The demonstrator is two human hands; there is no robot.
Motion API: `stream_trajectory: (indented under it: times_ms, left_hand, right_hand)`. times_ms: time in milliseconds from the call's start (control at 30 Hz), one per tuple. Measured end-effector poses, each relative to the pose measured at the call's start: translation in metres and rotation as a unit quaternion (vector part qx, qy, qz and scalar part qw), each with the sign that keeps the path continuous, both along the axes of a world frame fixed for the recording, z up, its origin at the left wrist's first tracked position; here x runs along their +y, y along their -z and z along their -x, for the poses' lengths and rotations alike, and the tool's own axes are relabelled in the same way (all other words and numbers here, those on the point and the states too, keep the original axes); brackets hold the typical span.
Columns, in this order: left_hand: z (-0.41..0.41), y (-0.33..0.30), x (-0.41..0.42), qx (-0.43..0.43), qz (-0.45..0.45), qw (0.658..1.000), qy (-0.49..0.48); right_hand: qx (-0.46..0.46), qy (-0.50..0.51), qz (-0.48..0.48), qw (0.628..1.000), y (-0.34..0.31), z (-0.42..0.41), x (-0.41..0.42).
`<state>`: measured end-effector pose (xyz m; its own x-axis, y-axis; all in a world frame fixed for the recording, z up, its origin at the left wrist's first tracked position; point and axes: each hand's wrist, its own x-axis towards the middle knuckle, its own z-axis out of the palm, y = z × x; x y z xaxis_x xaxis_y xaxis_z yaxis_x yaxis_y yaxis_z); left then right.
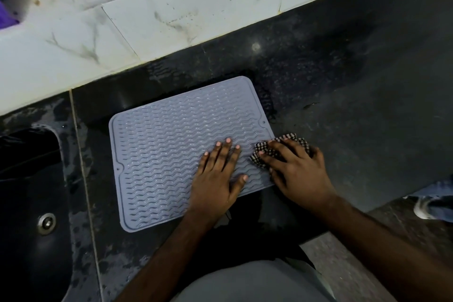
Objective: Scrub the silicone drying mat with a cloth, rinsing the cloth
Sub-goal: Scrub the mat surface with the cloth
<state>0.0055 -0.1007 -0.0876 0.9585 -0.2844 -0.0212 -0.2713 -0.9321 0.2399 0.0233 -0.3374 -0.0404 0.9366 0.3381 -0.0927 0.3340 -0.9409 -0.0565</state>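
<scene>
Grey silicone, ribbed in wavy lines, lies flat on the dark stone counter (343,105): that is your drying mat (171,144), set between the sink (31,203) on your left and bare counter on your right, with the tiled wall (171,14) beyond it. Your left hand (218,176) rests palm down on the mat's near right part, fingers straight and slightly spread, pinning it in place. Your right hand (296,169) presses the bunched checked cloth (277,147) at the mat's right edge, fingers loosely curved over it, so the cloth sits half on the mat and half on the counter. I judge you are in the scrubbing itself, at one corner only; the mat gleams a little and the counter around it shows damp patches, but I cannot tell how much of the surface has been covered. The far and left stretches likely remain, and so does a rinse at the sink. Room is good to the right; to the left the mat's edge lies near the sink rim, and its near edge sits close to the counter's front, so keep it pinned.
</scene>
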Motion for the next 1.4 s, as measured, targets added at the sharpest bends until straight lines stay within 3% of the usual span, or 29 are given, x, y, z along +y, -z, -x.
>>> stream_trajectory:
  times_ms: [400, 633, 700, 800, 933, 1067, 1133, 1267, 1400]
  left_hand:
    - [-0.005, -0.017, 0.001, 0.050, 0.010, 0.999, -0.005]
    - [-0.008, -0.033, 0.011, 0.081, 0.060, 0.995, 0.007]
    - [-0.006, -0.039, 0.020, 0.061, 0.078, 0.995, -0.015]
    - [-0.003, -0.044, 0.039, 0.046, 0.087, 0.993, -0.062]
    - [-0.004, -0.045, 0.063, 0.046, 0.083, 0.988, -0.121]
    - [-0.005, -0.043, 0.084, 0.053, 0.070, 0.985, -0.149]
    - [-0.006, -0.042, 0.090, 0.053, 0.064, 0.985, -0.148]
    - [-0.011, -0.037, 0.095, 0.070, 0.027, 0.989, -0.126]
    - [-0.012, -0.030, 0.105, 0.105, 0.032, 0.982, -0.151]
  right_hand:
    - [0.052, 0.139, 0.066, 0.987, -0.020, 0.006, 0.031]
    - [0.076, 0.201, 0.041, 0.976, -0.035, -0.001, 0.033]
    - [0.077, 0.217, -0.001, 0.973, -0.043, -0.006, 0.032]
    - [0.076, 0.173, -0.136, 0.972, -0.053, -0.015, 0.032]
    - [0.076, 0.147, -0.334, 0.928, -0.053, -0.029, 0.058]
    - [0.052, 0.143, -0.387, 0.909, -0.043, -0.050, 0.087]
    - [0.061, 0.129, -0.353, 0.925, -0.032, -0.059, 0.092]
    - [0.050, 0.077, -0.111, 0.990, -0.003, -0.046, 0.091]
    - [0.016, 0.059, -0.148, 0.987, 0.011, -0.043, 0.092]
